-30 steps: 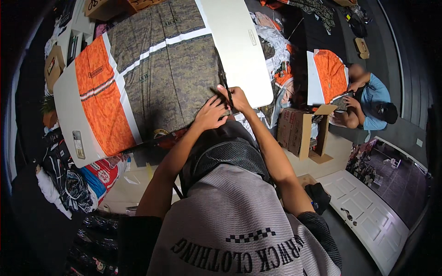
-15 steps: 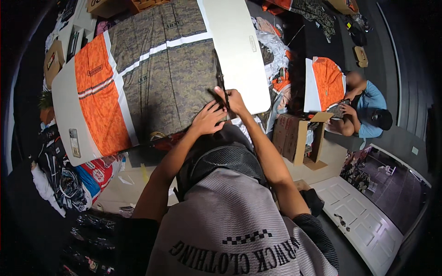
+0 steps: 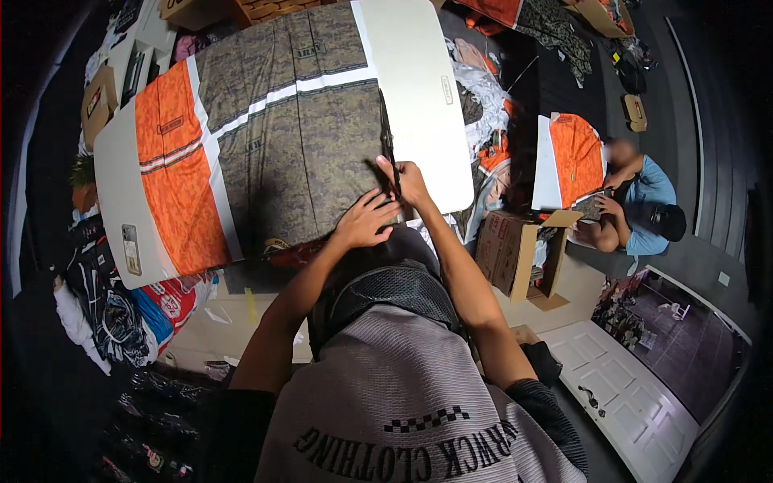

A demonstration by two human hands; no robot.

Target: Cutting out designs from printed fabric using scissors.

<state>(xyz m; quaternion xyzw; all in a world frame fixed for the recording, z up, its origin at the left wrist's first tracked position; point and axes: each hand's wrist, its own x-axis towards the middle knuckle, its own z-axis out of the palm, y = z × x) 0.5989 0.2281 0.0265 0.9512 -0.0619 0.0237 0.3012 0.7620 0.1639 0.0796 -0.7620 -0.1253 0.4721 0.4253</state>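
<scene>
A printed camouflage fabric [image 3: 266, 177], brown-green with white stripes, lies spread over the white table. My right hand [image 3: 412, 183] grips a pair of dark scissors [image 3: 387, 129] at the fabric's right edge. The blades point away from me along that edge, and how far they are parted is hard to make out. Flat on the fabric's near right corner rests my left hand [image 3: 368, 219], its fingers stretched toward the scissors and holding nothing. An orange camouflage panel [image 3: 185, 177] with a white border adjoins the brown-green part on the left.
A phone [image 3: 130, 248] lies at the left end of the white table [image 3: 431, 97]. To the right, an open cardboard box [image 3: 503, 249] stands on the floor near a seated person [image 3: 648, 193] handling orange fabric [image 3: 576, 157]. Fabric scraps [image 3: 483, 105] heap beyond the table's right side.
The view has shifted slightly. My hands and the scissors keep nearly the same place at the fabric's edge. The seated person's arms and orange fabric have moved a little.
</scene>
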